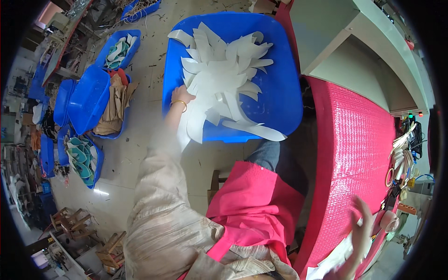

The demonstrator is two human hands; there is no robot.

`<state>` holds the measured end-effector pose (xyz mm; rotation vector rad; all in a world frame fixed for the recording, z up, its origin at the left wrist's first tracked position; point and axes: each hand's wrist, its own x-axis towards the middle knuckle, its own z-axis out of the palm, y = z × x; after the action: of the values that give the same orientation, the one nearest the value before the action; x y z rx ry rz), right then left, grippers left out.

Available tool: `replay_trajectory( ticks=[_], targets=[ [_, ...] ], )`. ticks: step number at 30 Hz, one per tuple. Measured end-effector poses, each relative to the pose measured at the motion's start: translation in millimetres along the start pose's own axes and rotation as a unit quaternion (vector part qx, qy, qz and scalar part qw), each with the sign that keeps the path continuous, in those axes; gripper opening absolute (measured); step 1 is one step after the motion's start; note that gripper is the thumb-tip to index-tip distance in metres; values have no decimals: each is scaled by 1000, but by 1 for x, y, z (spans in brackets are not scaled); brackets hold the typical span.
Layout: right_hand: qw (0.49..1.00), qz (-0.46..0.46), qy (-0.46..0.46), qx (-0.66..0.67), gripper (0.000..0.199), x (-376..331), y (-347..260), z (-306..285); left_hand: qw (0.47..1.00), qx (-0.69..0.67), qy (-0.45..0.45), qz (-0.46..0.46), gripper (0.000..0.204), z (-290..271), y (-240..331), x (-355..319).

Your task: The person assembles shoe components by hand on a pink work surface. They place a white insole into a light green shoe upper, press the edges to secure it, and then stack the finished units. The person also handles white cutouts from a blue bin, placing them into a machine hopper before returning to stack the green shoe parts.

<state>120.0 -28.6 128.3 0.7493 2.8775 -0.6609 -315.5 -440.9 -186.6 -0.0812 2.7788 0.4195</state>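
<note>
My left hand [183,94], with a gold bangle at the wrist, is at the left side of a large blue bin [280,100]. Its fingers are closed at the edge of the white curved cut pieces [217,74], which are heaped in the bin. The fingertips are partly hidden. One long white piece [255,130] lies across the bin's near rim. Over the near end of the pink-covered table [357,140], my right hand [361,228] is raised, slightly blurred, fingers apart and nothing visible in it. White sheets [339,254] lie beneath it.
A pale cabinet-like housing [326,32] stands on the table's far end. Strips and a tape-like roll [388,221] line its right edge. On the floor at left are several blue bins [88,100], some holding teal-and-white pieces [81,156] or brown sheets [114,105]. Wooden stools [112,249] stand lower left.
</note>
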Motion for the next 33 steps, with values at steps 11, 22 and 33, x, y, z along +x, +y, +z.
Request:
replay_trajectory(
  ticks=[11,22,33],
  targets=[
    [864,-75,-331,372,55,176,-182,272,979,-120,131,101,24,-99,84,-118],
    [788,-160,-186,564,37,117,-168,168,554,-758,-255,232,52,-95,97,-239],
    [970,-240,4,-34,59,-10,-33,32,584,-654,-400,266,28,-26,251,-380]
  ],
)
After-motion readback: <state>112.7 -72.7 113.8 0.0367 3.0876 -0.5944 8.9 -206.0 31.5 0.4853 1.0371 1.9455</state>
